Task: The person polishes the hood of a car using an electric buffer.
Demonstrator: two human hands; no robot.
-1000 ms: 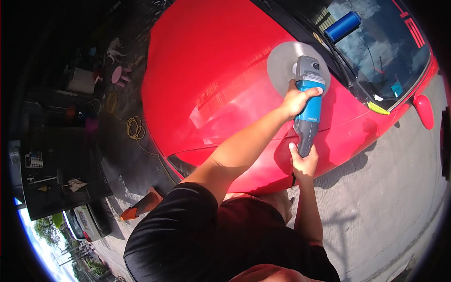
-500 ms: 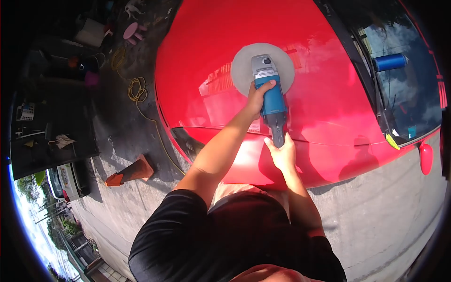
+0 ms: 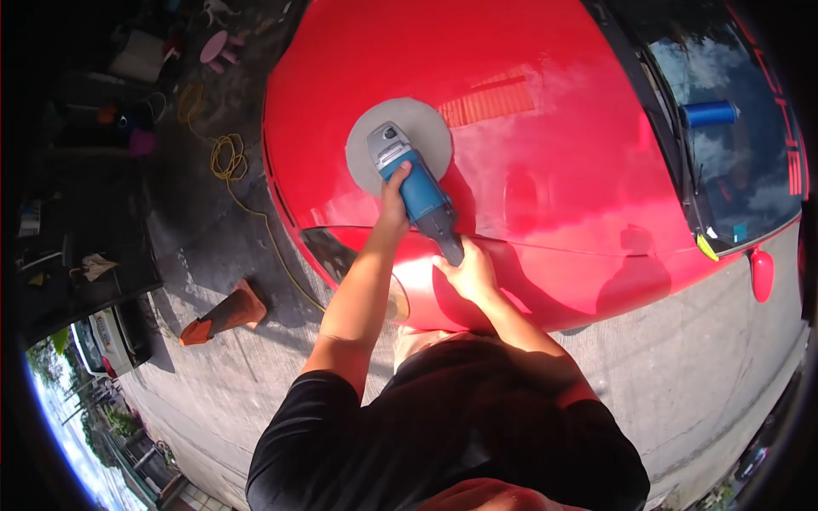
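A blue and grey power polisher (image 3: 423, 194) with a wide pale round pad (image 3: 362, 140) lies over the glossy red car hood (image 3: 562, 162). My left hand (image 3: 394, 198) is wrapped round the blue body just behind the metal head, thumb on top. Farther back, my right hand (image 3: 469, 271) grips the dark rear handle. The tool slants, its head up and to the left. Its pad appears flat against the paint; the contact side is hidden.
A yellow cord (image 3: 271, 223) runs along the ground left of the car. An orange cone (image 3: 230, 315) lies on its side nearby. A pink stool (image 3: 221, 51) stands far left. On the windshield (image 3: 707, 162) rests a blue roll (image 3: 709, 114); a red side mirror (image 3: 763, 274) sticks out.
Both hands have moved the polisher left across the hood, toward the car's front edge. The tool now tilts more to the left. My grip looks the same.
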